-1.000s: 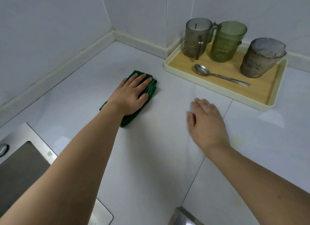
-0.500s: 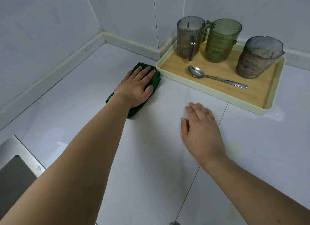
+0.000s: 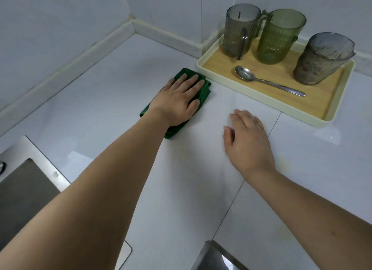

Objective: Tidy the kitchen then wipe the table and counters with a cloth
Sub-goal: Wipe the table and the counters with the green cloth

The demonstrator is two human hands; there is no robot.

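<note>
Wiping beside the tray [image 3: 203, 63]

My left grip [image 3: 177, 100] lies flat, fingers straight, pressing the soft, light green cloth [image 3: 205, 89] on the tabletop [image 3: 100, 100]; right grip [image 3: 246, 137] rests open nearby.

Both arms reach forward, left hand [image 3: 177, 100] flat with fingers straight, right hand [image 3: 248, 143] spread palm-down beside it.

No readable text, labels, brands or numbers anywhere in view.
</note>
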